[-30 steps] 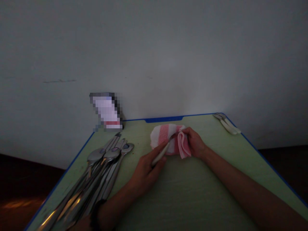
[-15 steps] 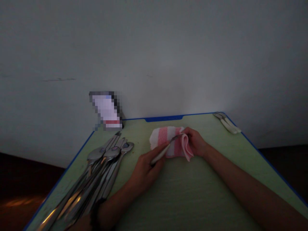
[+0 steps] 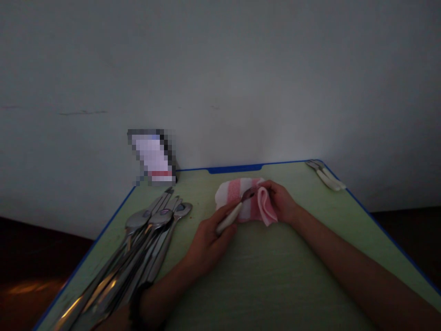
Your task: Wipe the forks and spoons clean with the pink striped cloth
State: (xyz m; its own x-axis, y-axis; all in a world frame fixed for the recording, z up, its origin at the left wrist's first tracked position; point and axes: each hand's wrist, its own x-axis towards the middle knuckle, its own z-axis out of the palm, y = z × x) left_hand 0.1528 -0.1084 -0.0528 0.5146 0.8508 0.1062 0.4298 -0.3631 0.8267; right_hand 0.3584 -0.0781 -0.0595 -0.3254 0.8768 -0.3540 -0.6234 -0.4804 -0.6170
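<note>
My left hand [image 3: 215,234] grips the pale handle of a fork [image 3: 230,218], whose metal head points up and to the right. A pink-and-white striped cloth [image 3: 234,191] is bunched behind and around the fork's head. My right hand [image 3: 280,202] pinches the cloth at its right side, with a folded flap hanging below the fingers. The tips of the fork's tines are partly hidden by the cloth and the right fingers.
Several metal spoons and other cutlery [image 3: 151,230] lie heaped at the left of the green table [image 3: 275,276]. Two forks with white handles [image 3: 327,178] rest at the far right corner. A blurred phone [image 3: 153,156] leans on the wall [image 3: 241,92] at the back left.
The fork has turned a little in my left hand, so its head shows a broader face. The cloth flap under my right hand has shifted slightly. Both hands keep their places.
</note>
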